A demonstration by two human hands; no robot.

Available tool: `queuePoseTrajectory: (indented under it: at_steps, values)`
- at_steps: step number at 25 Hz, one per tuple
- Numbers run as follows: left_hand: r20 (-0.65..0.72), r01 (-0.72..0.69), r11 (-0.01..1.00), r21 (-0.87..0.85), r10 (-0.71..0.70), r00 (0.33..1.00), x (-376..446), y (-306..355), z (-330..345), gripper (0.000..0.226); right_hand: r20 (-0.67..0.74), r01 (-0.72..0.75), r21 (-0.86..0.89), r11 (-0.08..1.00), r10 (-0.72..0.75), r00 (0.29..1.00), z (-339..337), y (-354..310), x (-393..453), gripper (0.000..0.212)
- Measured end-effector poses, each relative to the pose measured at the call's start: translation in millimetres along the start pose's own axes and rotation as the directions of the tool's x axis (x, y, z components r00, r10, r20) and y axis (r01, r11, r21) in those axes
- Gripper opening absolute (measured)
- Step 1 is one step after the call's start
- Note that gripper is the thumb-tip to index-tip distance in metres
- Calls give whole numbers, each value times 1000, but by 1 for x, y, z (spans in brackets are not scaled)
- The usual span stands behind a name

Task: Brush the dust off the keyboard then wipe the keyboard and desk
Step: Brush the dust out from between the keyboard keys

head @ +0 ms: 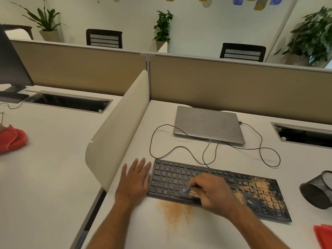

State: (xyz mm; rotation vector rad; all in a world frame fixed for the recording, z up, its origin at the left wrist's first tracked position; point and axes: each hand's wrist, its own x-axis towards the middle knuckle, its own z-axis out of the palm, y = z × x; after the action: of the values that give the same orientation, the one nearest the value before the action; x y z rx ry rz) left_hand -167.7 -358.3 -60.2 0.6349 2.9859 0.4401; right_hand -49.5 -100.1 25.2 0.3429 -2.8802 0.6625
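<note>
A black keyboard [172, 178] lies on the white desk [206, 234]. Tan dust [258, 189] covers its right keys, and a tan dust patch [175, 211] lies on the desk in front of its lower edge. My right hand [213, 193] is closed on a small blue brush [186, 191], whose bristles touch the keyboard's bottom row. My left hand [134, 178] lies flat, fingers apart, on the desk against the keyboard's left end. A red cloth [323, 234] shows at the lower right corner.
A shut grey laptop [208, 124] lies behind the keyboard, its cable [265, 151] looping across the desk. A tipped black mesh cup [318, 191] sits at the right. A white divider [116, 130] separates the left desk, where another red cloth [12, 139] lies.
</note>
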Motion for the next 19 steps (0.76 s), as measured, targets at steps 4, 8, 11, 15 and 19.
queuePoseTrajectory:
  at_steps: [4,8,11,15,19]
  values:
    - [6,2,1000,10,-2,1000,0,1,-1,70,-67,13,-34,999,-15,998,-2,-6,2,23]
    - [8,5,1000,12,-5,1000,0,1,-1,71,-26,38,2,999,-38,999,-1,-7,-2,19]
    - [11,0,1000,18,0,1000,0,1,-1,72,-59,21,8,1000,-21,998,-2,-4,0,20]
    - [5,3,1000,2,-3,1000,-1,1,-2,72,29,99,-72,992,-97,995,-1,-6,-3,21]
    - [12,1,1000,18,-1,1000,0,1,-1,72,-5,82,-113,990,-83,997,-17,-2,-3,9]
